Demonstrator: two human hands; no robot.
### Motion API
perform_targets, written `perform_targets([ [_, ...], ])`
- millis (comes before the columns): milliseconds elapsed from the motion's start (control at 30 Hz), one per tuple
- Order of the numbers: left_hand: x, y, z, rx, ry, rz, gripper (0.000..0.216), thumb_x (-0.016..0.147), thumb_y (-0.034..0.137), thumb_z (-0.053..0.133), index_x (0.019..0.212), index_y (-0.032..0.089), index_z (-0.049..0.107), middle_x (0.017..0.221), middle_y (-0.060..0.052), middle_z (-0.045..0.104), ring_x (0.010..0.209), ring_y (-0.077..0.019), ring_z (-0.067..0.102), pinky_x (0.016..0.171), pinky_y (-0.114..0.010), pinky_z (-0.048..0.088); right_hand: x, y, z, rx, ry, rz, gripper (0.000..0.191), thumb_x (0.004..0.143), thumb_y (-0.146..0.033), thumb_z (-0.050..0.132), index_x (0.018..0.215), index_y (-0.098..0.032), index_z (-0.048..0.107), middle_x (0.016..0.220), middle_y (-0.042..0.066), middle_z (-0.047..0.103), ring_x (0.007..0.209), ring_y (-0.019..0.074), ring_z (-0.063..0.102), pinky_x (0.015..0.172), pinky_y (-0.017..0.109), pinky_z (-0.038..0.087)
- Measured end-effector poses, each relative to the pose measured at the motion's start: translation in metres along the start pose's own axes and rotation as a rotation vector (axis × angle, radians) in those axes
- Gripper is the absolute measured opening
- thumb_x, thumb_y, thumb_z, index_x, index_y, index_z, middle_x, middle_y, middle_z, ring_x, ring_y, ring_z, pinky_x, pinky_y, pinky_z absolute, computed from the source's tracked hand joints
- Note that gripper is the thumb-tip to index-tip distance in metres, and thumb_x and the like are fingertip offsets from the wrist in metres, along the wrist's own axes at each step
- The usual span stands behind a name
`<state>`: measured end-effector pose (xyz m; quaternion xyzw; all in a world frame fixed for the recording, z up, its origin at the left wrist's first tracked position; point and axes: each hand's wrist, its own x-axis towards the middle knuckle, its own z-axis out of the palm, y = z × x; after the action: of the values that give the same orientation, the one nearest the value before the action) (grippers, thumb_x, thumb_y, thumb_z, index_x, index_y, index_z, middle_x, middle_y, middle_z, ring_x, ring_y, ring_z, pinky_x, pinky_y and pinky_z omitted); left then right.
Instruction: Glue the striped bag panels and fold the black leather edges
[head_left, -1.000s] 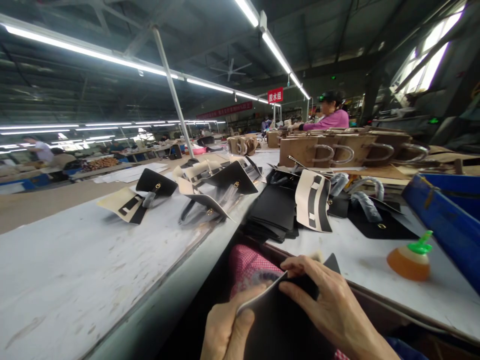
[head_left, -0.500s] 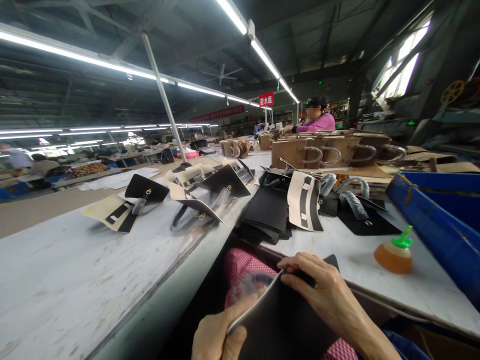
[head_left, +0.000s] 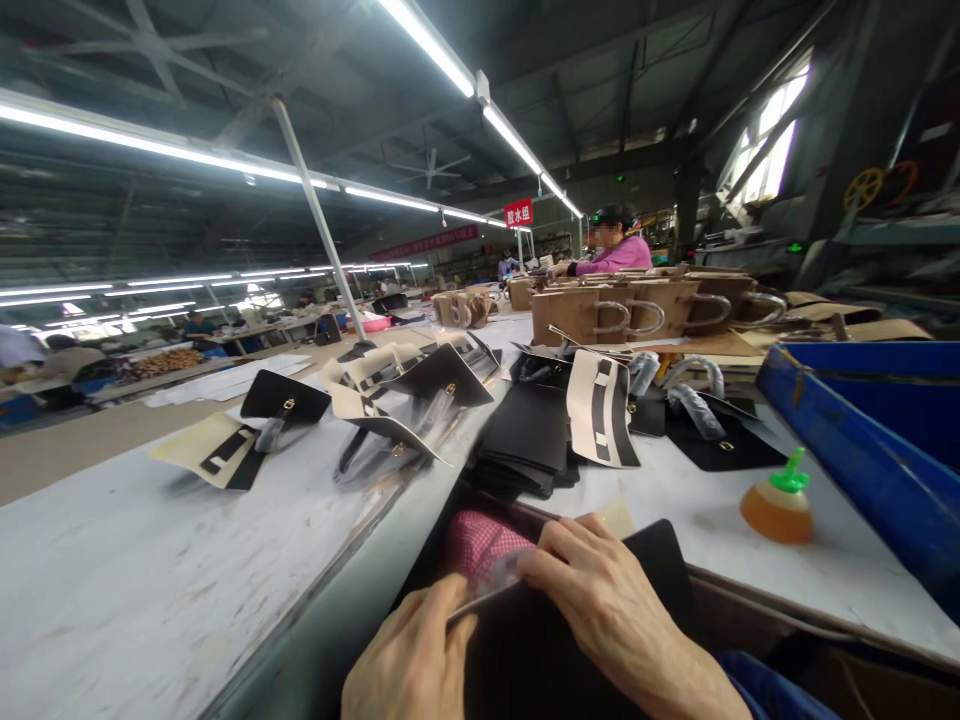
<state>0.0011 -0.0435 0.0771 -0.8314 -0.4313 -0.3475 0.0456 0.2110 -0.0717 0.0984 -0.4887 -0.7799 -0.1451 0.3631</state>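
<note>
A flat black leather piece (head_left: 660, 570) lies across my lap at the table's near edge. My left hand (head_left: 409, 665) grips its left edge with thumb and fingers closed. My right hand (head_left: 600, 610) rests on top of the piece, fingers curled over its upper edge. Pink checked cloth (head_left: 476, 540) shows just beyond the piece. A stack of black leather pieces (head_left: 529, 440) sits on the white table (head_left: 150, 580) ahead of my hands.
An orange glue bottle with a green cap (head_left: 780, 500) stands right of my hands. A blue bin (head_left: 862, 430) runs along the right. Black and cream bag flaps (head_left: 397, 395) lie on the table. Tan bags with handles (head_left: 600, 310) stand behind; a person in pink (head_left: 611, 250) works beyond.
The view has shifted so everything slid left. My right hand has moved left along the piece's top edge, closer to my left hand, which has risen slightly.
</note>
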Motion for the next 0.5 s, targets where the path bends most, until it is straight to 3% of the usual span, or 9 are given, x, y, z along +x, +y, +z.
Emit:
perform_targets([
  [133,0.017,0.032,0.012,0.186,-0.171,0.021,0.04,0.088,0.003,0.042,0.118,0.009,0.068,0.086,-0.009,0.079,0.075,-0.0236,0.076,0.067,-0.029,0.056,0.003,-0.009,0.004,0.0,0.023,-0.06,0.048,0.109,-0.028,0.023,0.082,-0.019,0.062,0.076,0.002,0.061,0.064,0.0152,0.052,0.068,0.033,0.038],
  [267,0.027,0.04,0.013,0.14,-0.311,-0.116,0.038,0.091,0.011,0.046,0.118,0.021,0.071,0.073,-0.004,0.078,0.062,-0.025,0.075,0.054,-0.027,0.052,-0.005,0.004,-0.005,-0.02,0.042,-0.019,0.028,0.108,-0.029,0.038,0.099,-0.02,0.063,0.08,0.002,0.066,0.07,0.0166,0.058,0.07,0.033,0.039],
  [400,0.023,0.026,0.009,-0.062,-0.323,-0.112,0.041,0.091,0.013,0.05,0.119,0.032,0.072,0.088,0.0,0.081,0.079,-0.0239,0.078,0.067,-0.027,0.058,-0.015,0.022,-0.013,-0.028,0.089,0.049,0.02,0.105,-0.032,0.048,0.092,-0.021,0.06,0.083,0.001,0.068,0.074,0.0172,0.06,0.071,0.032,0.039],
  [500,0.019,0.021,0.008,-0.185,-0.314,-0.088,0.04,0.092,0.017,0.047,0.117,0.035,0.073,0.099,0.0,0.081,0.085,-0.0237,0.078,0.077,-0.031,0.061,-0.016,0.027,-0.013,-0.017,0.068,0.068,0.016,0.104,-0.029,0.05,0.098,-0.021,0.062,0.086,0.001,0.068,0.078,0.0177,0.06,0.074,0.032,0.039],
])
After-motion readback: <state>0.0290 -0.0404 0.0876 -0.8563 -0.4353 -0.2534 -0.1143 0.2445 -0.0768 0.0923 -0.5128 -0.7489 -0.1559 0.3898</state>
